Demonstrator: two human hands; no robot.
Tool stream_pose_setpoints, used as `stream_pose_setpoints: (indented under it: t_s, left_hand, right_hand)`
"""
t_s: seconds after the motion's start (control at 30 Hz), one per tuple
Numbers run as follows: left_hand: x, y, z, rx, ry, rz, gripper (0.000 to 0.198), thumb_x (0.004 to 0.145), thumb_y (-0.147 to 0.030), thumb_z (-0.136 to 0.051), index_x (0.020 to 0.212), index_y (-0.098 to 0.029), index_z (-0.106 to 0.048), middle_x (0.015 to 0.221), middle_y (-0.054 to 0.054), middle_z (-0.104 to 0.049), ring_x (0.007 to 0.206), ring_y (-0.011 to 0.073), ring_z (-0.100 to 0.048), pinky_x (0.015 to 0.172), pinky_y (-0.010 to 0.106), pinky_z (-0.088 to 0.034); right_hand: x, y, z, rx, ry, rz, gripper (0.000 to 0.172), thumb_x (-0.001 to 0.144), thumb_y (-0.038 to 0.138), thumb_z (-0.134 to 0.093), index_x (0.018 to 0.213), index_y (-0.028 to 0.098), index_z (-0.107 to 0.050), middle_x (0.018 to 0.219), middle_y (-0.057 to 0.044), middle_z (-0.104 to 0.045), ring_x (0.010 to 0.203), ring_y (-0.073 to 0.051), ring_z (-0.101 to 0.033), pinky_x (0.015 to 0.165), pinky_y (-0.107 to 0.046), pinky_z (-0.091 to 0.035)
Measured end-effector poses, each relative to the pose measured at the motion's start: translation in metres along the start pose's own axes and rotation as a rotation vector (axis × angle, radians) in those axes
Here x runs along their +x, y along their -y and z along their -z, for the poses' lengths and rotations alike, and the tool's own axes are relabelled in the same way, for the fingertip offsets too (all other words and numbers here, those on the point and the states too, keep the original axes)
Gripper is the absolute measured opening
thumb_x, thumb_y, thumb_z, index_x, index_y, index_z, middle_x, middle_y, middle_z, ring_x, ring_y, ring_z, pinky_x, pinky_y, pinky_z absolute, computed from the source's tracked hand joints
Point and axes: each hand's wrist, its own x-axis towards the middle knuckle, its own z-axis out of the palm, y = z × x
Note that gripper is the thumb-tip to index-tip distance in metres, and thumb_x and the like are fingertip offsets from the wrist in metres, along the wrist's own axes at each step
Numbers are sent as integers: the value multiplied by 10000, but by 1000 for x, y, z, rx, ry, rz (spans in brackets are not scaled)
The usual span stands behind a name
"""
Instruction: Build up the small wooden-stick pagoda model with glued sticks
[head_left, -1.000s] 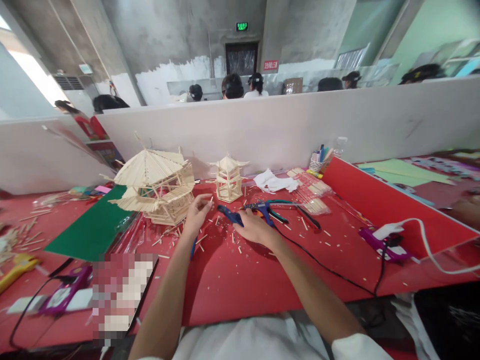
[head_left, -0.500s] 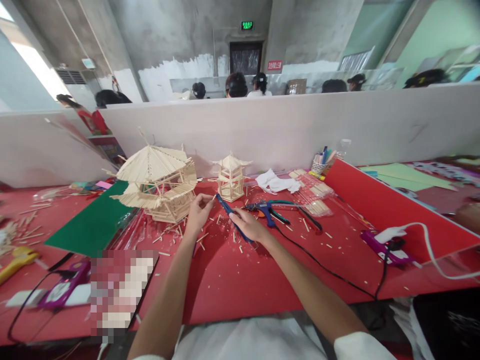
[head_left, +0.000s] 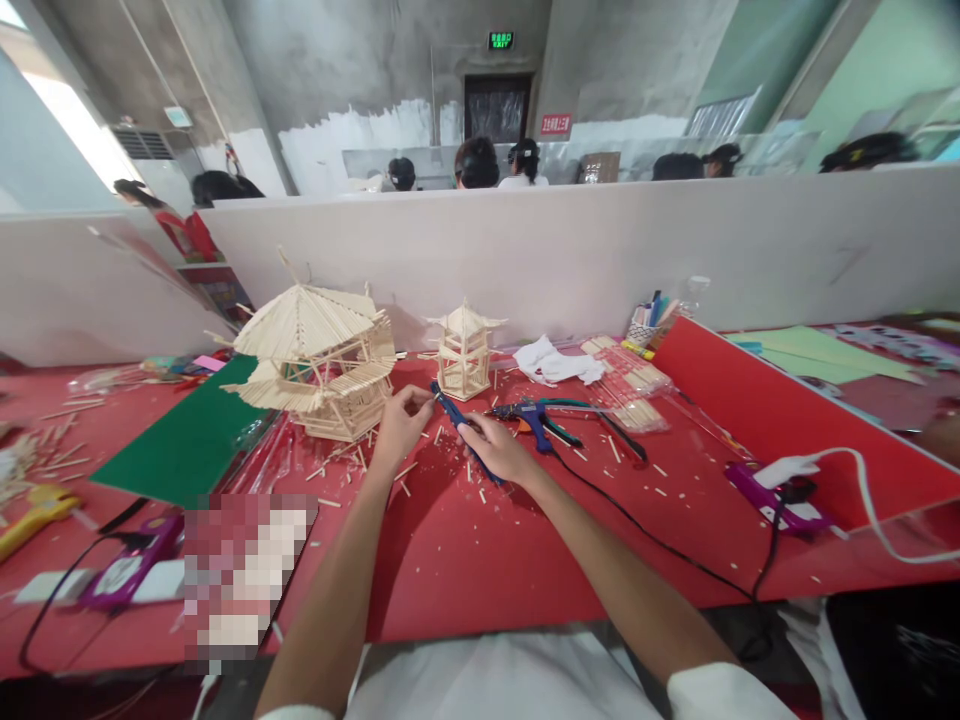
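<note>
My right hand (head_left: pixel 495 447) is closed around a pair of blue-handled pliers (head_left: pixel 451 408), their tip pointing up and left. At that tip, my left hand (head_left: pixel 405 420) pinches a thin wooden stick (head_left: pixel 433 399), mostly hidden by the fingers. Just behind the hands stands a small pagoda model of wooden sticks (head_left: pixel 463 355). A larger pavilion model (head_left: pixel 315 365) of the same sticks is to the left, close to my left hand. Beyond my right hand lies a blue glue gun (head_left: pixel 534 422) with a black cable.
Cut stick pieces litter the red table (head_left: pixel 465 590). Toward the back right are a white cloth (head_left: pixel 555 361), packs of sticks (head_left: pixel 637 385) and a red board (head_left: pixel 795 430). On the left lie a green board (head_left: pixel 172 440), a yellow glue gun (head_left: pixel 37 515) and a purple power strip (head_left: pixel 127 570).
The view has shifted slightly. Both hands stay at nearly the same place, and less of the stick shows between my left fingers and the tool tip.
</note>
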Motion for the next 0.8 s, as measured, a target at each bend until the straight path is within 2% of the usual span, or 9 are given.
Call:
stream_pose_setpoints:
  t_s: [0.2, 0.33, 0.6, 0.8]
  left_hand:
    - [-2, -5, 0, 36, -11, -19, 91, 775, -241, -606, 792, -163, -650, 719, 10, -674, 659, 137, -606, 663, 254, -468]
    - [-3, -7, -2, 57, -7, -22, 81, 782, -225, -596, 798, -163, -646, 731, 7, -669, 668, 132, -601, 678, 250, -463]
    - [-4, -5, -3, 93, -9, 11, 69, 743, -179, -580, 782, -168, -636, 747, 1, -672, 696, 135, -611, 711, 254, -471]
    - [-5, -4, -4, 128, -3, 51, 89, 734, -186, -567, 791, -170, -634, 745, 1, -674, 678, 135, -611, 683, 254, -466]
  right_hand:
    - [-1, 3, 1, -79, -18, 29, 280, 994, 434, -413, 1008, 198, -562, 808, -6, -647, 639, -146, -626, 601, -250, -443]
    - [-3, 9, 0, -243, -48, 22, 295, 1017, 429, -361, 1001, 201, -548, 743, -1, -629, 637, -159, -612, 607, -253, -412]
    - [-4, 18, -9, -534, -34, -37, 269, 1048, 344, -305, 1042, 182, -519, 769, -41, -637, 697, -193, -615, 615, -265, -333]
    - [-5, 20, -13, -462, -32, -70, 281, 1058, 353, -280, 981, 189, -496, 695, -10, -596, 636, -167, -589, 587, -255, -327]
